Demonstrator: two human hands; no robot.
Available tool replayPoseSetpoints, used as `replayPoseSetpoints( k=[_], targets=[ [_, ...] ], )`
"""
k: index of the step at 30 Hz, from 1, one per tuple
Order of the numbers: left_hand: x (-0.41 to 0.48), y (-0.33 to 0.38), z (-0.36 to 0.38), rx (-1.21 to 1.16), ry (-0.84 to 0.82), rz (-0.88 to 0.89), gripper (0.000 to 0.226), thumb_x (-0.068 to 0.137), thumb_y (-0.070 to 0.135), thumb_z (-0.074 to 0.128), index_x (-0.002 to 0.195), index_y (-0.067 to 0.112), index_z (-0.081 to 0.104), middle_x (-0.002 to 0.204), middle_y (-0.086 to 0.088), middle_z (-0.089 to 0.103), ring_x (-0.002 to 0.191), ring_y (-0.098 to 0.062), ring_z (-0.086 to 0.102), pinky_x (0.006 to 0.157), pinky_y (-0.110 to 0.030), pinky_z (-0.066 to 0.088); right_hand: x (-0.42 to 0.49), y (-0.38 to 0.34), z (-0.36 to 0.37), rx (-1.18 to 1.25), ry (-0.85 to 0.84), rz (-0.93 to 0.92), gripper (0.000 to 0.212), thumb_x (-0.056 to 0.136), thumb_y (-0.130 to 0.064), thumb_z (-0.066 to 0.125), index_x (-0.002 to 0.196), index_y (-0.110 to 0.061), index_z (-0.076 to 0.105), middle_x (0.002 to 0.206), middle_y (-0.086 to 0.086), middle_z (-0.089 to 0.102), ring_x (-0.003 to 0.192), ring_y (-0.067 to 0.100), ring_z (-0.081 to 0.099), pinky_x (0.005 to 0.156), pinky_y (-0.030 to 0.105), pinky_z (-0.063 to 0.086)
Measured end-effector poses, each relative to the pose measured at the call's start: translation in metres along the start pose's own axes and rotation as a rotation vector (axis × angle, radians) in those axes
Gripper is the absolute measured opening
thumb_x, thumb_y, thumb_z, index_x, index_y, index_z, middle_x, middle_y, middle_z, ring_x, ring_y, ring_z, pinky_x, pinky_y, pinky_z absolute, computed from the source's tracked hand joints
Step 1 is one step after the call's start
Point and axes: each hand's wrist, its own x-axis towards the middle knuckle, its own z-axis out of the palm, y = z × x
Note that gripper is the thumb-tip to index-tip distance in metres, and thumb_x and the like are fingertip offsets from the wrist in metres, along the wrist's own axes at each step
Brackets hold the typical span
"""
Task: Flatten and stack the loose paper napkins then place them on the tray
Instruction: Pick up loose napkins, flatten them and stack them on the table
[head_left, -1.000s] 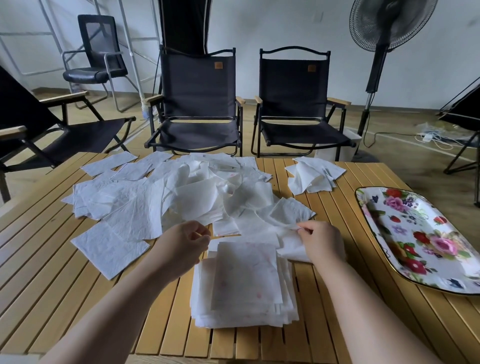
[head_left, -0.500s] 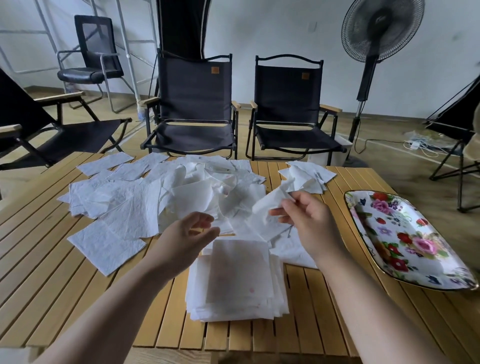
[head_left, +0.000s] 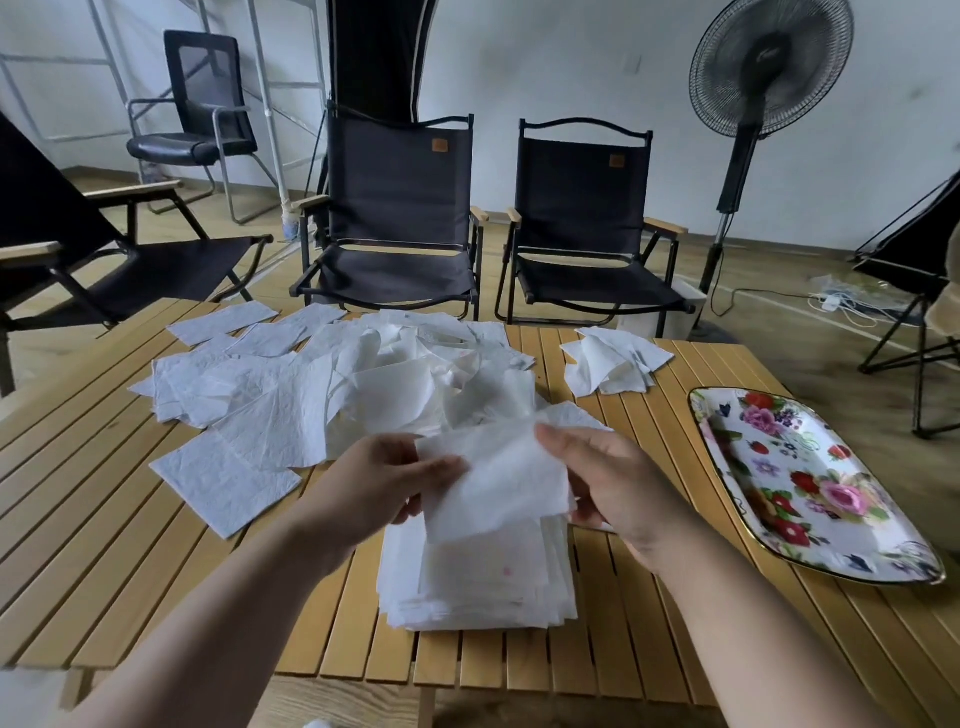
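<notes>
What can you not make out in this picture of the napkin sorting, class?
Head view only.
1. Far end of the stack: covered by the held napkin.
2. Left hand and right hand: fingers partly behind that napkin.
3. Count in the loose pile: sheets overlap.

We've the stack (head_left: 483, 582) at bench (head_left: 104, 545) front-ctr, one napkin (head_left: 493, 478) just above it; loose heap (head_left: 322, 384) behind & to L, small pile (head_left: 613, 358) far R, tray (head_left: 810, 493) at R edge, chairs (head_left: 400, 208) behind bench.

Chair labels (head_left: 440, 147) are too small to read.
</notes>
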Motion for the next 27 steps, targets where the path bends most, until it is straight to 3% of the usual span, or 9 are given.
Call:
replayPoseSetpoints(
  k=[3, 5, 8, 10, 12, 14, 19, 23, 27],
  targets=[
    [0.000, -0.004, 0.002, 0.246, 0.000, -0.057, 0.039, 0.090, 0.035, 0.071, 0.078, -0.001, 0.065, 0.053, 0.003, 0.046, 0.049, -0.010, 0.034, 0.049, -0.022, 0.026, 0.006, 0.011, -0.003, -0.304, -0.061, 0.103, 0.027, 0.093, -0.034, 0.070, 0.082, -0.009, 0.071, 0.062, 0.000, 0.063, 0.045, 0.009, 0.052, 0.051, 0.021, 0.041],
    [0.002, -0.008, 0.004, 0.358, 0.019, -0.089, 0.034, 0.091, 0.028, 0.071, 0.064, 0.010, 0.058, 0.049, 0.005, 0.046, 0.043, -0.007, 0.035, 0.046, -0.019, 0.028, 0.009, 0.018, -0.004, -0.475, -0.130, 0.194, 0.031, 0.095, -0.037, 0.066, 0.083, -0.009, 0.069, 0.066, 0.003, 0.068, 0.044, 0.009, 0.051, 0.055, 0.024, 0.041],
    [0.008, -0.015, 0.004, 0.506, 0.020, -0.112, 0.034, 0.089, 0.031, 0.072, 0.064, 0.015, 0.056, 0.053, 0.004, 0.049, 0.047, -0.009, 0.039, 0.049, -0.022, 0.032, 0.012, 0.023, -0.002, -0.660, -0.159, 0.283, 0.041, 0.097, -0.049, 0.057, 0.086, -0.012, 0.070, 0.061, -0.001, 0.070, 0.044, 0.008, 0.051, 0.063, 0.027, 0.042],
    [0.011, -0.020, 0.005, 0.629, 0.058, -0.119, 0.036, 0.089, 0.043, 0.069, 0.068, 0.016, 0.058, 0.059, 0.006, 0.053, 0.053, -0.011, 0.043, 0.054, -0.025, 0.034, 0.018, 0.030, -0.002, -0.689, -0.011, 0.268, 0.043, 0.095, -0.053, 0.058, 0.074, -0.016, 0.067, 0.054, -0.003, 0.063, 0.049, 0.011, 0.053, 0.062, 0.027, 0.043],
    [0.012, -0.019, 0.005, 0.718, 0.144, -0.101, 0.036, 0.091, 0.050, 0.062, 0.078, 0.017, 0.061, 0.067, 0.007, 0.058, 0.057, -0.009, 0.047, 0.053, -0.024, 0.035, 0.031, 0.044, -0.005, -0.650, 0.219, 0.178, 0.032, 0.093, -0.043, 0.065, 0.074, -0.017, 0.064, 0.062, -0.005, 0.064, 0.057, 0.013, 0.058, 0.057, 0.026, 0.045],
    [0.012, -0.015, 0.004, 0.719, 0.208, -0.080, 0.031, 0.095, 0.049, 0.057, 0.087, 0.019, 0.062, 0.073, 0.005, 0.062, 0.059, -0.007, 0.050, 0.051, -0.023, 0.036, 0.047, 0.059, -0.009, -0.661, 0.381, 0.073, 0.005, 0.092, -0.025, 0.067, 0.088, -0.021, 0.066, 0.082, -0.007, 0.066, 0.072, 0.011, 0.061, 0.057, 0.025, 0.047],
    [0.017, -0.022, -0.004, 0.697, 0.249, -0.083, 0.020, 0.095, 0.042, 0.058, 0.090, 0.023, 0.062, 0.074, 0.006, 0.062, 0.058, -0.007, 0.051, 0.048, -0.021, 0.034, 0.084, 0.089, -0.011, -0.761, 0.352, 0.005, 0.034, 0.093, -0.008, 0.064, 0.121, -0.026, 0.065, 0.119, -0.008, 0.060, 0.100, 0.011, 0.055, 0.070, 0.019, 0.044],
    [0.022, -0.028, -0.012, 0.678, 0.283, -0.095, 0.017, 0.093, 0.041, 0.060, 0.088, 0.026, 0.064, 0.081, 0.006, 0.067, 0.070, -0.013, 0.061, 0.058, -0.027, 0.047, 0.100, 0.100, -0.011, -0.815, 0.377, -0.002, 0.023, 0.094, -0.019, 0.067, 0.116, -0.025, 0.071, 0.120, -0.003, 0.060, 0.102, 0.016, 0.059, 0.084, 0.028, 0.053],
    [0.027, -0.028, -0.013, 0.687, 0.311, -0.083, 0.014, 0.093, 0.038, 0.060, 0.087, 0.026, 0.066, 0.085, 0.005, 0.068, 0.078, -0.016, 0.063, 0.072, -0.034, 0.054, 0.101, 0.101, -0.010, -0.829, 0.427, -0.047, 0.013, 0.097, -0.021, 0.063, 0.104, -0.026, 0.074, 0.114, -0.004, 0.061, 0.096, 0.016, 0.060, 0.074, 0.023, 0.050]
  ],
)
